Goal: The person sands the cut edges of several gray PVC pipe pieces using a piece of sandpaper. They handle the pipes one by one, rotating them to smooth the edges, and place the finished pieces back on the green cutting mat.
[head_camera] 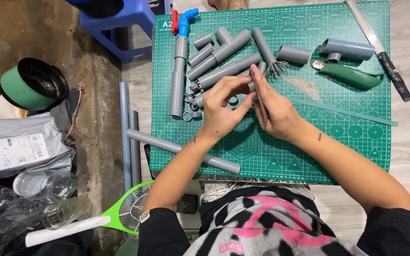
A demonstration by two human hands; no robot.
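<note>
Two hands meeting at mat (357,142) centre: left hand (224,109) and right hand (274,111) pinching small pipe piece (251,86) between fingertips, steadying it. Cut pipes (224,57) lying at 11 o'clock, knife (349,76) at 2, within reach.

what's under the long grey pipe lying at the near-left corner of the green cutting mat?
The long grey plastic pipe lies slantwise on the green cutting mat; its left end overhangs two thinner grey pipes on the floor. The left forearm covers its middle.
</note>
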